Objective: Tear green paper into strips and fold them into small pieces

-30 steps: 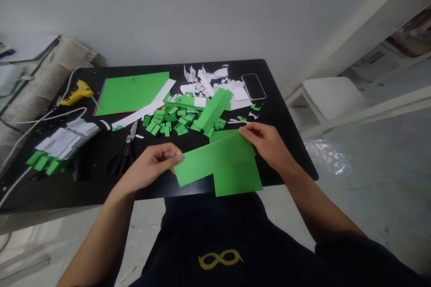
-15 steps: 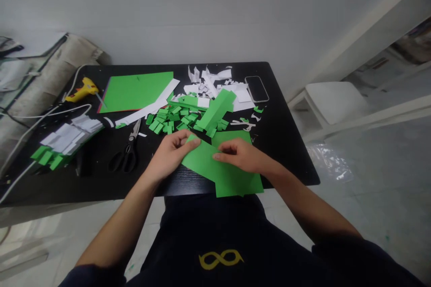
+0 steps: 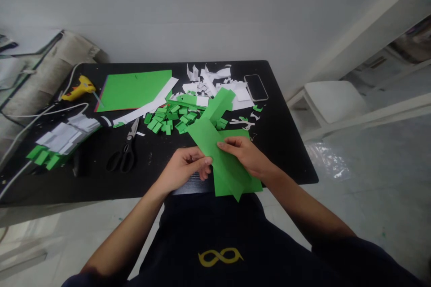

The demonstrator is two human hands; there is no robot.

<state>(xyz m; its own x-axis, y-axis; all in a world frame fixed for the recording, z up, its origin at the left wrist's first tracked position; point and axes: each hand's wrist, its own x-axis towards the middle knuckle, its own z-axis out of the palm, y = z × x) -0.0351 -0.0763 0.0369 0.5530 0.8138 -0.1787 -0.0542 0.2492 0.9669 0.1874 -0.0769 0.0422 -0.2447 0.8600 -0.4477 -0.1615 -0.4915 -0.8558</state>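
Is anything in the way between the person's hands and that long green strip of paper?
Nothing visible. The left hand and right hand both pinch the green strip directly, holding it over a green sheet at the black table's near edge.

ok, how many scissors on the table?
1. The scissors lie on the black table, left of the left hand, which holds a green paper strip with the right hand. More could be hidden under the paper scraps.
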